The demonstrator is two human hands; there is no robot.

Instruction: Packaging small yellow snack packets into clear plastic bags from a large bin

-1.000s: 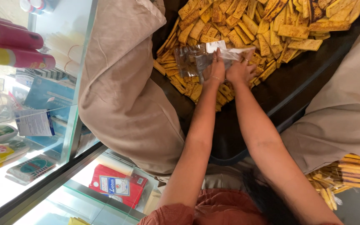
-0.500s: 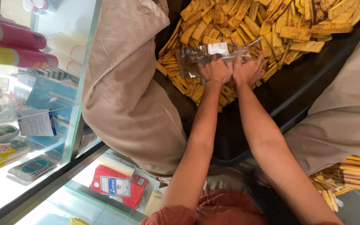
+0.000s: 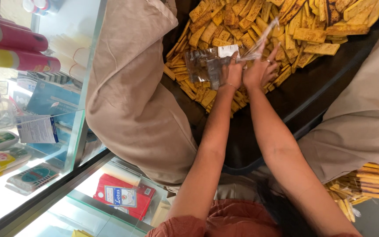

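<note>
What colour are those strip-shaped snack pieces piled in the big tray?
The snack strips are golden yellow with darker brown browned patches, seen in the head view.

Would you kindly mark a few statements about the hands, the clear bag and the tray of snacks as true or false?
1. Both hands, the left hand and the right hand, are at the clear plastic bag. True.
2. The bag is held over a pile of yellow snack strips in a dark tray. True.
3. The tray holds round green fruit. False: it holds flat yellow-brown strips.
4. A red packet lies under glass in the display case on the left. True.
5. The right hand rests on the glass case. False: it is at the bag, over the tray.
</note>
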